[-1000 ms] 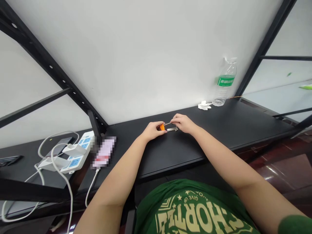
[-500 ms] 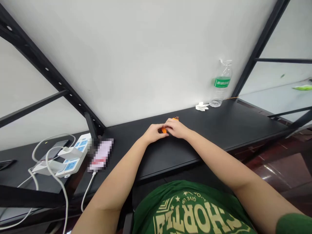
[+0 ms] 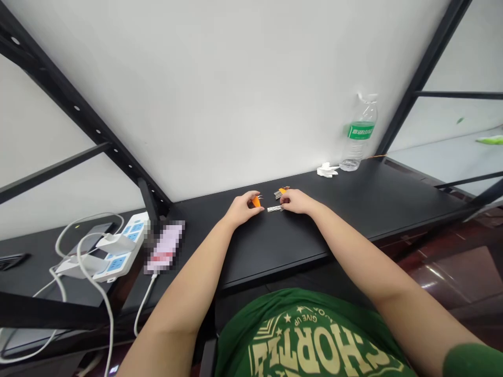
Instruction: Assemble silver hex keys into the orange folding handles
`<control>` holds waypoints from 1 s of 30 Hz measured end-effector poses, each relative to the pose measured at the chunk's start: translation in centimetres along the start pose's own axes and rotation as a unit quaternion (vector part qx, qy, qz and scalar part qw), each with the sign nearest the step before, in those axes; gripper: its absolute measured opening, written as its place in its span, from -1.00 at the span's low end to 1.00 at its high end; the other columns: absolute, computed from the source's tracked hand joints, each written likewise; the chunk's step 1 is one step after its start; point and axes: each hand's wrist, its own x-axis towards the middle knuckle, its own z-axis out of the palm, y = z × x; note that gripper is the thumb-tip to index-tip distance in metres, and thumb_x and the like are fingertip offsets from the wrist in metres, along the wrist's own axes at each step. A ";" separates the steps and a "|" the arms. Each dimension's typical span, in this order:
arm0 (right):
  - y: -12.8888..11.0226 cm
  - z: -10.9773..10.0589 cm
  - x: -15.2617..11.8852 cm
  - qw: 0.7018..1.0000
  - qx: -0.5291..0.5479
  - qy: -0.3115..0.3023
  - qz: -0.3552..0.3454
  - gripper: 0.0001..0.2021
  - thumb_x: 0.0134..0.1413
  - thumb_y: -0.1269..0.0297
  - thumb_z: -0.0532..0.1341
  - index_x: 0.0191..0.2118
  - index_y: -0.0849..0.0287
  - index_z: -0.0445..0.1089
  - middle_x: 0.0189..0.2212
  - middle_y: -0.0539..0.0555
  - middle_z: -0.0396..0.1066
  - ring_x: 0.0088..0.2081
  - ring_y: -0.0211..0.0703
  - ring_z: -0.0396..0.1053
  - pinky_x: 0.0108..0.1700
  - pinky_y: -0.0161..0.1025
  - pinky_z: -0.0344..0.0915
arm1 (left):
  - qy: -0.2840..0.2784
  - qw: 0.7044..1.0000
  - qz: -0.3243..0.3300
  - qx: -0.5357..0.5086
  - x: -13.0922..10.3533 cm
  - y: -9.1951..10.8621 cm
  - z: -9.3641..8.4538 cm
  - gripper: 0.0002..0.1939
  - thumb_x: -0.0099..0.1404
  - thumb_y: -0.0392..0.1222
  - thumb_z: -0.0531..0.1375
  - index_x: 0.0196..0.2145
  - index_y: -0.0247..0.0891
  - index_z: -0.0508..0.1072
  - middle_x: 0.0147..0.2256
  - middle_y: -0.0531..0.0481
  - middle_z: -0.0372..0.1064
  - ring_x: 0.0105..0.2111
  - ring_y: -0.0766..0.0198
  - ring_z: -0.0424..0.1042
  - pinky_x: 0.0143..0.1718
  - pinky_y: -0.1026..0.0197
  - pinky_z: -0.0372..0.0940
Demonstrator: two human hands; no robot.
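Note:
My left hand (image 3: 240, 210) is closed on a small orange piece (image 3: 256, 202), with thin metal tips showing past its far edge. To the right of it, my right hand (image 3: 297, 201) pinches one end of a short bundle of slim metal rods (image 3: 274, 209), low over the black desktop (image 3: 267, 246). Just beyond my right fingers lies a second orange piece (image 3: 282, 191) with several metal rods in it, partly hidden by the hand. What kind of tool these parts belong to is too small to make out.
A clear bottle (image 3: 357, 137) with a green label stands by the wall, beside a crumpled white item (image 3: 327, 170). At left are a phone (image 3: 166, 246) on a white cable and a power strip (image 3: 120, 259) with plugs. Black metal frames rise on both sides.
My hands were together around an orange piece and have moved apart. The metal rods in my right hand and the second orange piece now show more plainly.

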 end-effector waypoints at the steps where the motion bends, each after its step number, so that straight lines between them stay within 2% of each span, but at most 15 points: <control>1: 0.0 0.2 0.0 1.000 -0.002 -0.005 0.004 -0.86 -0.04 0.48 0.31 -0.51 0.10 0.48 -0.52 -0.04 0.45 -0.48 -0.22 0.34 -0.38 -0.30 0.26 | -0.002 1.000 0.002 -0.001 0.0 0.1 0.0 -0.35 0.13 0.04 0.41 0.14 -0.17 0.45 -0.05 -0.07 0.55 -0.07 0.14 0.53 0.10 0.07 0.40; 4: 0.2 0.5 0.2 0.999 -0.007 -0.007 0.030 -0.83 -0.05 0.49 0.31 -0.55 0.10 0.44 -0.57 -0.03 0.44 -0.54 -0.22 0.31 -0.43 -0.28 0.25 | -0.005 1.000 0.006 0.002 0.0 0.1 0.1 -0.35 0.13 0.03 0.41 0.15 -0.17 0.45 -0.04 -0.06 0.55 -0.07 0.14 0.53 0.11 0.07 0.39; 9: 1.0 0.4 0.3 0.997 0.002 0.011 0.077 -0.72 -0.25 0.51 0.39 -0.66 0.09 0.29 -0.72 -0.08 0.27 -0.65 -0.26 0.20 -0.54 -0.29 0.18 | -0.008 1.000 0.007 0.018 0.0 -0.1 0.1 -0.37 0.14 0.03 0.41 0.15 -0.15 0.45 -0.08 -0.04 0.55 -0.12 0.18 0.52 0.07 0.09 0.40; 13: 0.8 0.2 0.2 0.993 0.044 0.074 0.082 -0.85 -0.20 0.53 0.32 -0.49 0.13 0.40 -0.55 -0.04 0.44 -0.54 -0.26 0.32 -0.47 -0.33 0.25 | -0.012 0.999 0.008 0.031 0.0 -0.1 0.2 -0.34 0.14 0.05 0.41 0.17 -0.14 0.44 -0.06 -0.04 0.55 -0.13 0.18 0.52 0.05 0.11 0.40; 17: -0.6 0.2 0.1 0.987 0.115 0.105 0.046 -0.81 0.02 0.49 0.20 -0.26 0.16 0.51 -0.40 -0.01 0.48 -0.49 -0.30 0.39 -0.44 -0.36 0.35 | -0.016 0.999 0.014 0.029 0.0 -0.1 0.2 -0.34 0.14 0.06 0.41 0.17 -0.15 0.43 -0.07 -0.04 0.55 -0.14 0.17 0.53 0.04 0.11 0.41; 20: -2.0 0.3 0.0 0.981 0.165 0.102 0.005 -0.81 0.15 0.44 0.17 -0.21 0.17 0.53 -0.28 0.05 0.48 -0.51 -0.33 0.42 -0.48 -0.35 0.40 | -0.018 0.999 0.021 0.023 0.0 0.0 0.3 -0.34 0.15 0.05 0.41 0.17 -0.16 0.42 -0.09 -0.03 0.56 -0.15 0.19 0.53 0.03 0.12 0.41; 24: -3.1 0.4 -0.3 0.975 0.192 0.103 -0.037 -0.82 0.17 0.44 0.18 -0.24 0.19 0.55 -0.27 0.04 0.43 -0.54 -0.37 0.41 -0.46 -0.34 0.44 | -0.016 1.000 0.021 0.017 0.0 0.3 0.4 -0.34 0.14 0.05 0.41 0.17 -0.16 0.42 -0.11 -0.02 0.56 -0.17 0.20 0.52 0.02 0.12 0.41; 30: -3.2 0.5 -0.5 0.975 0.175 0.118 -0.072 -0.81 0.16 0.48 0.20 -0.26 0.18 0.58 -0.29 0.04 0.41 -0.53 -0.36 0.36 -0.38 -0.28 0.45 | -0.017 0.999 0.029 0.010 0.0 0.6 0.5 -0.34 0.14 0.05 0.41 0.16 -0.16 0.43 -0.10 -0.02 0.56 -0.15 0.19 0.53 0.03 0.13 0.40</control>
